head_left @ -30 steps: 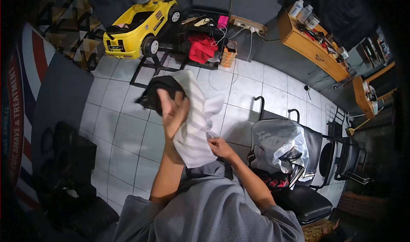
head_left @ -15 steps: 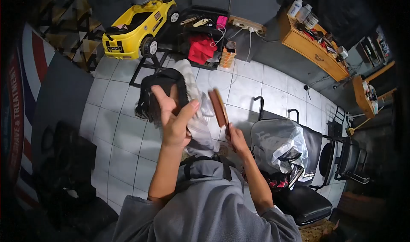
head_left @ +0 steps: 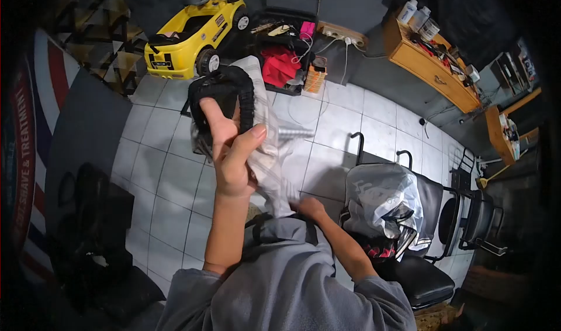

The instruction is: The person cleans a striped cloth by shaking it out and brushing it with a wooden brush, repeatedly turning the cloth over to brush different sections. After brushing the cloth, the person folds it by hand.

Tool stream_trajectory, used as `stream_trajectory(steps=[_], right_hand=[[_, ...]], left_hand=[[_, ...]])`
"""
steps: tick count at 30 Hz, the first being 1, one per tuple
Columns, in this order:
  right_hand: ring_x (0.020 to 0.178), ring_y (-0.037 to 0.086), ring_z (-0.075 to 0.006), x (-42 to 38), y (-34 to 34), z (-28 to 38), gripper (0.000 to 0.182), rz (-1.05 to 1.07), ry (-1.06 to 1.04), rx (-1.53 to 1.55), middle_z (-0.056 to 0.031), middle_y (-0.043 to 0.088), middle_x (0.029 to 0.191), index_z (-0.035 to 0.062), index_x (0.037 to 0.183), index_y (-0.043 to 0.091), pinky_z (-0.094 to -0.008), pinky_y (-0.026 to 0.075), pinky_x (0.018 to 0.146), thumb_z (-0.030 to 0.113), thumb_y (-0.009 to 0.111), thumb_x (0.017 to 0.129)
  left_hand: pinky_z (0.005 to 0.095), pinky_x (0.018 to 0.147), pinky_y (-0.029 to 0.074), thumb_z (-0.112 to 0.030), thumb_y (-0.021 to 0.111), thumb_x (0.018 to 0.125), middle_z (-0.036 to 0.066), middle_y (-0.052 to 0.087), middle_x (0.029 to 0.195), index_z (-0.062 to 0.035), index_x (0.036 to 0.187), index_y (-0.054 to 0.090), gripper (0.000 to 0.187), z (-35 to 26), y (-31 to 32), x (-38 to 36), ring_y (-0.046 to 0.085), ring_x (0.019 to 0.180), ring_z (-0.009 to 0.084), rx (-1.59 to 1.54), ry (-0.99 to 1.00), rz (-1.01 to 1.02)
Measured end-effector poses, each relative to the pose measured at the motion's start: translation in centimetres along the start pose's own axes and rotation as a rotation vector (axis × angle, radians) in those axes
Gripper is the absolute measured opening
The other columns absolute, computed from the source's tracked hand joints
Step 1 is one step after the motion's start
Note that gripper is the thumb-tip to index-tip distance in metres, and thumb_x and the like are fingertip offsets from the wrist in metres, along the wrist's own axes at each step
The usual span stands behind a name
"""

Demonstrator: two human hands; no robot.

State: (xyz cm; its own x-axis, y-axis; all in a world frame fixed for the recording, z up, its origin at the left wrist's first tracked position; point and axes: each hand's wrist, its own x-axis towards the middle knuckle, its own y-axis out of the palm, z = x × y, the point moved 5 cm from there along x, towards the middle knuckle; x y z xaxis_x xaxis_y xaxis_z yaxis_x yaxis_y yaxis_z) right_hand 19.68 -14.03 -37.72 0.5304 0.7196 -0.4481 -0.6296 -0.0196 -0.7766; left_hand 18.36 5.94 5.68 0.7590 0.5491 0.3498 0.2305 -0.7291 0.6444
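My left hand [head_left: 234, 155] is raised in the middle, its thumb along the outside and fingers inside the black gathered collar [head_left: 248, 100] of a pale striped barber cape [head_left: 270, 161]. The cape hangs down towards my lap, and a fold on its right side is smeared by motion. Low on the right, my right hand [head_left: 310, 207] is closed beside the cape's lower edge. The brush it gripped in the earlier frame is now hidden, apparently behind the cloth.
A yellow toy car [head_left: 196, 35] stands at the back left, next to a black case [head_left: 286, 50] holding red cloth. A wooden shelf [head_left: 432, 73] with bottles is mounted at the right. A chair [head_left: 429, 214] bearing a plastic bag [head_left: 383, 199] is close to my right arm.
My right hand has moved down and left against the cape, and the brush has gone out of sight. The cape in my left hand has risen slightly and its side swings outward.
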Motion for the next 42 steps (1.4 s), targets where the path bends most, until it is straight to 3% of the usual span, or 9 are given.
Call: stream_trajectory(steps=[1, 7, 13, 17, 26, 28, 33, 37, 42], right_hand=[[0.074, 0.063, -0.0380, -1.0, 1.7, -2.7, 0.049, 0.083, 0.304, 0.101, -0.0192, 0.065, 0.087, 0.0039, 0.089, 0.066, -0.0450, 0.050, 0.067, 0.048, 0.044, 0.087], [0.063, 0.064, -0.0348, -1.3, 0.8, -8.2, 0.054, -0.257, 0.199, 0.346, -0.0189, 0.065, 0.082, 0.0017, 0.079, 0.066, -0.0400, 0.048, 0.055, 0.051, 0.045, 0.086], [0.043, 0.037, -0.0075, -5.2, -21.7, 9.4, 0.041, -0.296, -0.179, 1.632, 0.0020, 0.039, 0.054, 0.0060, 0.081, 0.047, -0.0217, 0.029, 0.039, 0.044, 0.041, 0.094], [0.050, 0.043, -0.0069, -6.4, -24.7, 15.7, 0.026, -0.420, -0.515, 1.353, 0.0003, 0.047, 0.061, 0.0041, 0.084, 0.049, -0.0208, 0.036, 0.047, 0.026, 0.043, 0.096], [0.079, 0.062, -0.0389, 2.2, 0.6, 0.0, 0.045, 0.044, 0.139, 0.038, -0.0223, 0.063, 0.079, 0.0013, 0.091, 0.066, -0.0454, 0.047, 0.072, 0.043, 0.050, 0.086], [0.079, 0.062, -0.0395, 1.2, 1.9, -2.2, 0.049, 0.055, -0.075, -0.077, -0.0250, 0.062, 0.081, -0.0010, 0.088, 0.065, -0.0449, 0.047, 0.071, 0.044, 0.048, 0.086], [0.055, 0.058, -0.0245, -0.7, -7.8, -1.2, 0.048, -0.280, 0.321, 0.773, -0.0119, 0.057, 0.062, -0.0003, 0.082, 0.060, -0.0364, 0.044, 0.052, 0.042, 0.039, 0.093], [0.044, 0.028, -0.0072, -6.7, -22.6, 10.7, 0.043, -0.305, -0.059, 1.595, 0.0038, 0.034, 0.055, 0.0088, 0.077, 0.044, -0.0225, 0.024, 0.041, 0.045, 0.031, 0.096], [0.048, 0.029, -0.0081, -7.2, -21.6, 15.6, 0.040, 0.096, -0.259, 1.649, 0.0021, 0.034, 0.060, 0.0080, 0.084, 0.041, -0.0212, 0.026, 0.043, 0.045, 0.029, 0.097]], left_hand=[[0.0243, 0.090, 0.034, 0.005, 0.049, 0.074, 0.012, 0.042, 0.126, -0.0062, 0.132, 0.022, 0.066, -0.2, -0.1, 0.1, 0.044, 0.105, 0.0141, 0.032, 0.023, -0.015], [0.0257, 0.094, 0.032, 0.006, 0.048, 0.076, 0.011, 0.043, 0.125, -0.0019, 0.129, 0.027, 0.057, 0.2, -1.4, 0.4, 0.043, 0.110, 0.0154, 0.098, 0.026, -0.022], [0.0239, 0.090, 0.035, 0.006, 0.051, 0.079, 0.013, 0.044, 0.124, 0.0000, 0.129, 0.022, 0.058, 1.8, 0.5, -0.2, 0.046, 0.105, 0.0135, 0.133, -0.056, 0.125], [0.0240, 0.090, 0.035, 0.005, 0.050, 0.080, 0.016, 0.042, 0.125, -0.0010, 0.131, 0.011, 0.064, 2.2, 2.9, -0.3, 0.045, 0.107, 0.0149, 0.127, 0.017, 0.188], [0.0259, 0.097, 0.029, 0.007, 0.050, 0.076, 0.019, 0.037, 0.132, -0.0021, 0.136, 0.006, 0.075, -0.7, 2.6, 0.1, 0.037, 0.119, 0.0173, 0.014, -0.022, 0.182], [0.0250, 0.094, 0.032, 0.006, 0.050, 0.076, 0.018, 0.039, 0.130, -0.0029, 0.135, 0.008, 0.073, -0.9, 1.9, 0.2, 0.040, 0.115, 0.0164, 0.030, -0.036, 0.170], [0.0244, 0.091, 0.034, 0.007, 0.049, 0.079, 0.013, 0.044, 0.123, -0.0019, 0.133, 0.011, 0.067, 0.7, 0.9, 0.2, 0.044, 0.107, 0.0123, 0.107, -0.056, 0.163], [0.0235, 0.092, 0.034, 0.006, 0.049, 0.083, 0.013, 0.043, 0.123, 0.0027, 0.135, 0.004, 0.069, 3.2, 0.8, 0.6, 0.044, 0.108, 0.0129, 0.219, -0.021, 0.193], [0.0238, 0.095, 0.031, 0.004, 0.048, 0.085, 0.013, 0.042, 0.126, 0.0069, 0.134, 0.007, 0.064, 4.3, 1.7, 2.1, 0.043, 0.110, 0.0132, 0.208, 0.055, 0.193]])
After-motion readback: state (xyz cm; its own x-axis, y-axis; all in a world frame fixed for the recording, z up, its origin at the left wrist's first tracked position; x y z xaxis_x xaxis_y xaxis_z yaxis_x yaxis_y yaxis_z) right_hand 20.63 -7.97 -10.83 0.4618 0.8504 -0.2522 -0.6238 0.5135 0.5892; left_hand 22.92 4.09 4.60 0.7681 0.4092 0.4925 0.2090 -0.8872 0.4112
